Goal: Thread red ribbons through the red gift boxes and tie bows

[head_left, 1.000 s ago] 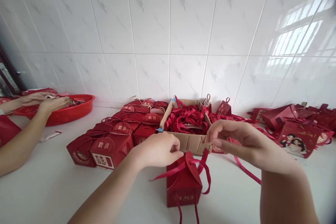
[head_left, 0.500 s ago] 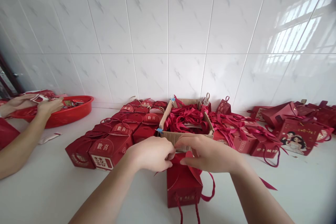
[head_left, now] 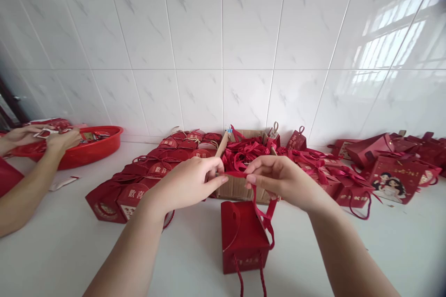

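Observation:
A red ribbon is stretched between my two hands, above a small red gift box. My left hand pinches one part of it between thumb and fingers. Closed on the ribbon too, my right hand lets a loop and tails hang down along the box's right side. The gift box stands upright on the white table, with curved top flaps and a twisted cord handle drooping over its front. Behind my hands a cardboard box holds a heap of red ribbons.
Rows of red gift boxes stand left of the cardboard box. Ribbon-tied boxes and a pile of red boxes lie to the right. At far left, another person's hands work over a red basin. A tiled wall closes the back.
Both hands have risen from the gift box's top, lifting the ribbon off it. The ribbon now spans between them, and the box's top shows more fully.

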Demonstrator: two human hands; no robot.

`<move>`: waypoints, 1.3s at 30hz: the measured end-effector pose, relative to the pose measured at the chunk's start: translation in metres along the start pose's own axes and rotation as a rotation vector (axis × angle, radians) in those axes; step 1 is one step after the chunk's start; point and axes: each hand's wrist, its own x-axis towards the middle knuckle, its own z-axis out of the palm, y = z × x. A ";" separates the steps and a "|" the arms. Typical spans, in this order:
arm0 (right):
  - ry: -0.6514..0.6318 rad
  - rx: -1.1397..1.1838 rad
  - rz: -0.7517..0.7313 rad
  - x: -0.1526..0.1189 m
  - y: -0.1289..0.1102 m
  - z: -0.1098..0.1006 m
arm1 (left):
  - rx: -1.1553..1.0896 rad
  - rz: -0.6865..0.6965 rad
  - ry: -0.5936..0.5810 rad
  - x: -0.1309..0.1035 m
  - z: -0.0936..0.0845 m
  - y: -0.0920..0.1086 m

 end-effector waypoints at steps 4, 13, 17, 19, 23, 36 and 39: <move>0.131 0.077 -0.086 -0.006 -0.007 -0.006 | 0.166 -0.074 -0.342 0.006 0.003 -0.009; 0.206 0.147 -0.157 -0.015 -0.006 -0.014 | 0.166 0.075 -0.511 0.028 0.034 -0.006; 0.228 0.150 -0.198 -0.019 -0.008 -0.017 | 0.129 0.113 -0.519 0.033 0.036 -0.007; 0.230 0.140 -0.207 -0.021 -0.009 -0.018 | 0.106 0.149 -0.542 0.032 0.035 -0.006; 0.258 0.160 -0.218 -0.023 -0.011 -0.020 | 0.111 0.187 -0.610 0.026 0.034 -0.003; 0.240 -0.024 -0.104 -0.024 -0.017 -0.021 | 0.167 0.080 -0.519 0.018 0.028 0.003; 0.028 -0.260 0.035 -0.017 -0.010 -0.018 | 0.153 0.051 -0.491 0.018 0.025 -0.003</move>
